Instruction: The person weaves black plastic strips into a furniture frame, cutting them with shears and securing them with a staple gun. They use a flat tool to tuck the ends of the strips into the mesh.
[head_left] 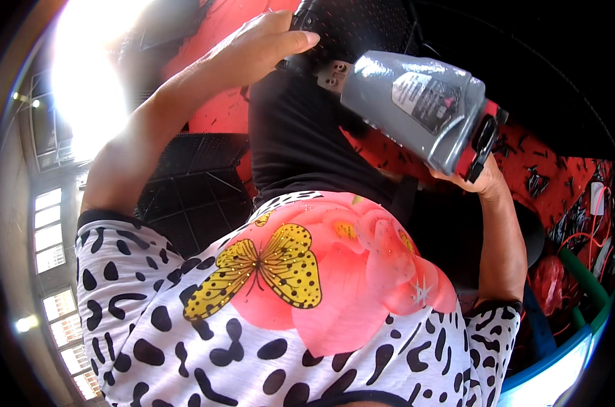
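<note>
My right hand (482, 178) is closed around the lower right end of a bulky grey device (406, 95) that looks wrapped in shiny clear plastic. A label sits on its side. Its right end is red and black, and a metal plate with round holes (334, 76) shows at its left end. The device is tilted over my lap, and most of my right fingers are hidden behind it. My left hand (280, 39) is closed on the near-left edge of a black perforated panel (362, 30), thumb on top, fingers mostly hidden. The plate lies close to this panel.
Small black scraps are strewn over a red surface (524, 166) at right. Black lattice crates (185, 197) stand at left. A green tube (585, 278), red cord, clear plastic bags and a blue-rimmed container (551, 370) are at the lower right. Strong light glares at the upper left.
</note>
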A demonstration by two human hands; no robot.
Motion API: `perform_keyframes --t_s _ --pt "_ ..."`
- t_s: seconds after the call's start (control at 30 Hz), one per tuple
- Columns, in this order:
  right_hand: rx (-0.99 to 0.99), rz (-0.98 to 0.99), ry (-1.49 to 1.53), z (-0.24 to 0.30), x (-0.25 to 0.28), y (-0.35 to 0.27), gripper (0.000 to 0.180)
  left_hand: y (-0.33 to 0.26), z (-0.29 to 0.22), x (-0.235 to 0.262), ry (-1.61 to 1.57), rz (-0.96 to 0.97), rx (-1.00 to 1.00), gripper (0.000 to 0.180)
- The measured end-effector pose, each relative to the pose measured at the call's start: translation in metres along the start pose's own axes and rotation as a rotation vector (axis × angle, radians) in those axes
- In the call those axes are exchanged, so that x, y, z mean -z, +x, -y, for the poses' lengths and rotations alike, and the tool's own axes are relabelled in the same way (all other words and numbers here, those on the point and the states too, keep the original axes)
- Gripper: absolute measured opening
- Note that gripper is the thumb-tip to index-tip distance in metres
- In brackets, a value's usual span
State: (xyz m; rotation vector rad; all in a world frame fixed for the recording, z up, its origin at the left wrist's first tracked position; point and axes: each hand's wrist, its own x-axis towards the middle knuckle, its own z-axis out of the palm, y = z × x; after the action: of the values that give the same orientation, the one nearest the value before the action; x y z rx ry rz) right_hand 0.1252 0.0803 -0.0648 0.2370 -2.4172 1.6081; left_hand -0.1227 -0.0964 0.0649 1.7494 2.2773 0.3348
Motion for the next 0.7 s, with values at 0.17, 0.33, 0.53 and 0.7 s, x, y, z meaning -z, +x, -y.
perform_keyframes --t_s 0.17,0.33,0.53,0.7 --pt "-0.134 0.032 0.148 0.0 0.01 0.004 0.056 0.008 -0.019 0.012 -0.091 0.142 0.308 0.041" --pt "-0.399 0.148 0.095 0.017 0.031 0.021 0.063 0.027 -0.015 0.009 -0.158 0.129 0.392 0.035" --pt "-0.326 -0.164 0.342 0.018 0.016 0.01 0.046 0.025 -0.015 0.007 -0.242 0.088 0.363 0.045" --pt "-0.357 -0.344 0.582 0.008 0.023 -0.006 0.02 0.019 -0.012 0.014 -0.225 0.138 0.372 0.044"
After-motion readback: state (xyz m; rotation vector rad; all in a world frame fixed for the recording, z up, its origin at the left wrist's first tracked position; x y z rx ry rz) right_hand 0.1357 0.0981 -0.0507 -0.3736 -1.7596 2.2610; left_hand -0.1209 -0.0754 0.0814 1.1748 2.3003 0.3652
